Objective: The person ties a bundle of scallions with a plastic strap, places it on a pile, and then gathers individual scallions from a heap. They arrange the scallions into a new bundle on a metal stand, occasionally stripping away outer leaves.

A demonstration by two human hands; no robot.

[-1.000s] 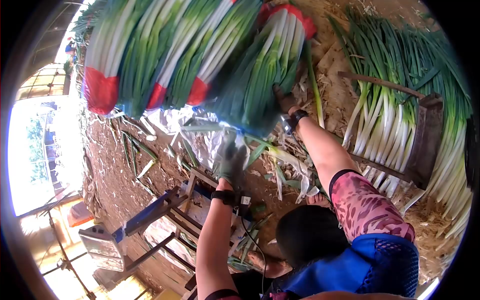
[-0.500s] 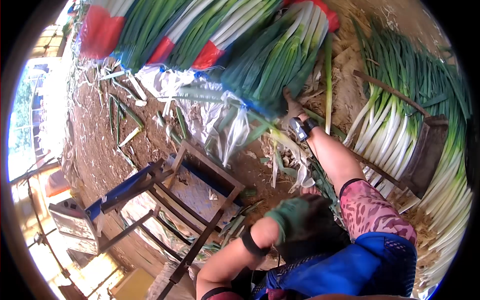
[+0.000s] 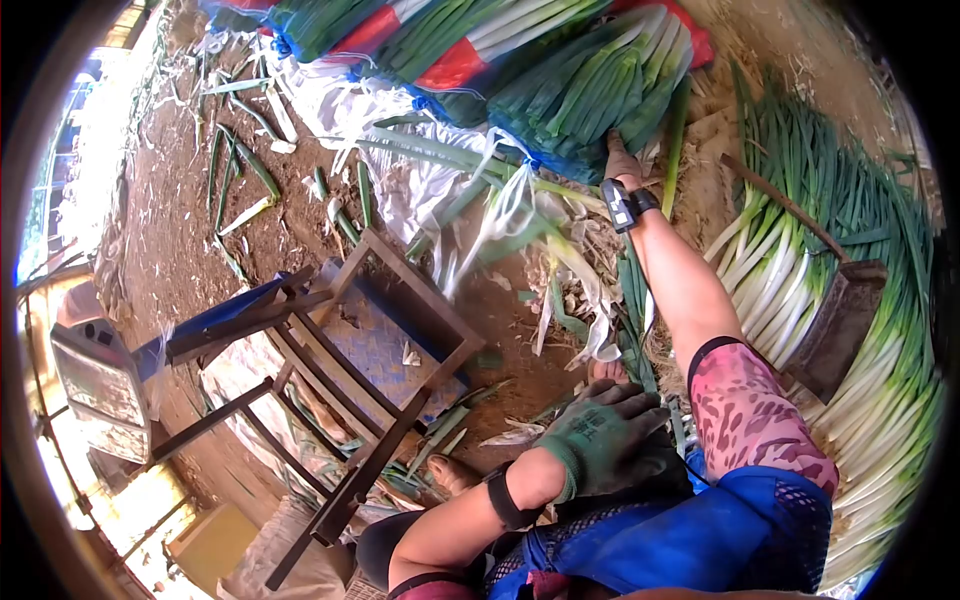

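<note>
My left hand (image 3: 605,440), in a green work glove, lies palm down with its fingers stretched out over dark clothing near my lap. My right arm reaches forward, a black device strapped at its wrist. At the lower edge of a bundle of green onions (image 3: 590,105), my right hand (image 3: 622,160) grips the blue wrapping; its thumb shows and the other fingers are partly hidden. The bundle's leaves are inside blue netting, and a red band (image 3: 690,35) sits around its pale end. More wrapped bundles (image 3: 420,45) lie to its left.
Loose green onions (image 3: 800,250) form a large pile at right, with a metal scoop-like tool (image 3: 835,330) on it. A metal frame (image 3: 350,370) stands at left. White plastic strips (image 3: 420,180), cut leaves and peelings litter the dirt floor. A bare foot (image 3: 452,472) shows below the frame.
The view has shifted, so the bundles sit higher and further right. My left hand was smeared and now rests flat. My right hand stays at the same bundle.
</note>
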